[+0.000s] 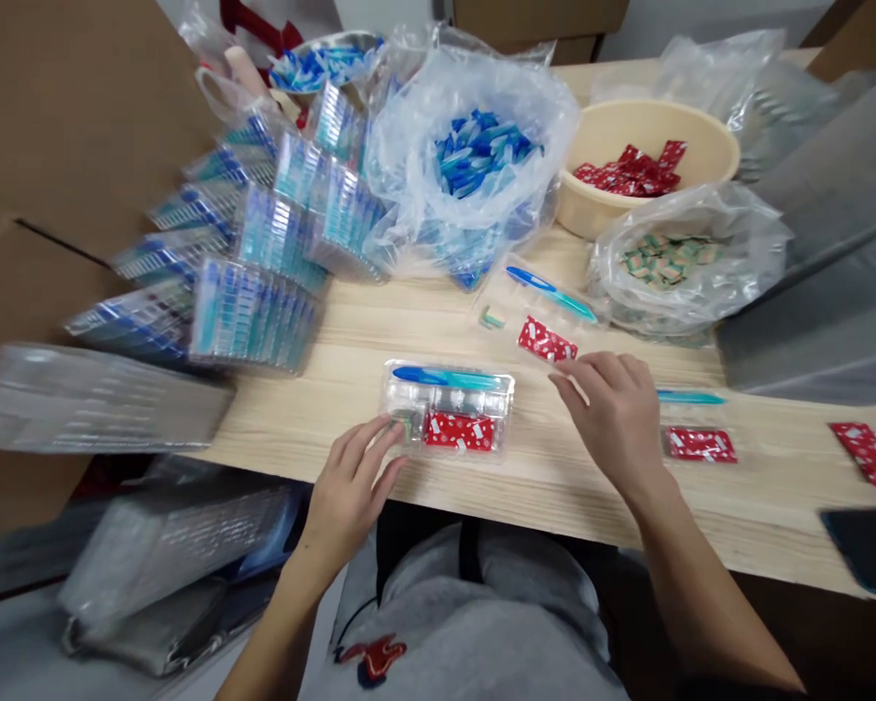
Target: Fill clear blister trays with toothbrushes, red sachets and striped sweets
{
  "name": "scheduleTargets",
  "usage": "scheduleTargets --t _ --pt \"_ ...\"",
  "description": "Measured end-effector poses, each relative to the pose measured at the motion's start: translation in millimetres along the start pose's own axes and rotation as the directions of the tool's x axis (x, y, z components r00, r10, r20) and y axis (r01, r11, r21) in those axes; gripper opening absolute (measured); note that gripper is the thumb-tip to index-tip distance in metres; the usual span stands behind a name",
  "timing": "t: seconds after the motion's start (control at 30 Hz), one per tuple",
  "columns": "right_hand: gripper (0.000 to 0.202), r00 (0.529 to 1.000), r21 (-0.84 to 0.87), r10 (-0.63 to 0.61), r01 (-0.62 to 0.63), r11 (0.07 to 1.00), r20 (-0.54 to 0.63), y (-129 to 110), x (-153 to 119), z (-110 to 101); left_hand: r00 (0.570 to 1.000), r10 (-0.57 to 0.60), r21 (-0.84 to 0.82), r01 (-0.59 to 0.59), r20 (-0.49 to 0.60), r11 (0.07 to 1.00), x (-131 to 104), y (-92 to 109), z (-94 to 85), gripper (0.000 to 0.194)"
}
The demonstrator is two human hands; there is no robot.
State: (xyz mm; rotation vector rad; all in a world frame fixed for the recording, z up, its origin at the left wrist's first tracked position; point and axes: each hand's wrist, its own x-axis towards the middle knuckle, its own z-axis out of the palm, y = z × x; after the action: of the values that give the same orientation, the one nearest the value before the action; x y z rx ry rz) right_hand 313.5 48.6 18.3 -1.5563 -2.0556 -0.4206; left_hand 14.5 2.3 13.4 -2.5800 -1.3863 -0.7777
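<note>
On the wooden table before me lies a clear plastic tray (505, 428) with a slim, tapered blue-and-teal stick (449, 378), a red packet with white patterns (459, 431) and a small greenish piece in its compartments. My left hand (354, 477) is at its left end, fingertips over the small piece, thumb apart from the fingers. My right hand (613, 409) pinches the near edge of a second clear tray (492, 292), beside its red packet (546, 339). That tray also holds a blue-and-teal stick (551, 292) and a small green piece (491, 317).
A third filled tray (734, 424) lies right of my right hand. Behind are a bag of blue sticks (394, 166), a cream basin of red packets (576, 209) and a bag of small greenish packets (763, 243). Stacked filled trays (255, 312) stand left; a phone (865, 550) lies right.
</note>
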Motion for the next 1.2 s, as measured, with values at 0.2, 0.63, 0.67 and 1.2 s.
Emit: scheduleTargets --t 0.2,0.63,0.67,1.2 --pt "0.010 0.982 0.180 -0.186 0.178 0.967 0.024 -43 -17 -37 0.974 -0.222 -0.204 0.210 -0.036 0.956 -7 1 2.3 0.047" --pt "0.013 0.959 0.341 -0.276 0.241 0.908 0.056 -81 -39 -8 0.979 -0.199 -0.205 0.186 -0.049 0.961 8 2 12.3 0.045" --pt "0.013 0.962 0.366 -0.266 0.229 0.902 0.055 -81 -39 -8 0.980 -0.194 -0.198 0.180 -0.050 0.964 10 2 14.0 0.048" --pt "0.025 0.861 -0.332 0.443 -0.353 0.875 0.251 70 -155 -58 0.969 -0.246 -0.293 0.225 -0.035 0.929 9 3 16.0 0.059"
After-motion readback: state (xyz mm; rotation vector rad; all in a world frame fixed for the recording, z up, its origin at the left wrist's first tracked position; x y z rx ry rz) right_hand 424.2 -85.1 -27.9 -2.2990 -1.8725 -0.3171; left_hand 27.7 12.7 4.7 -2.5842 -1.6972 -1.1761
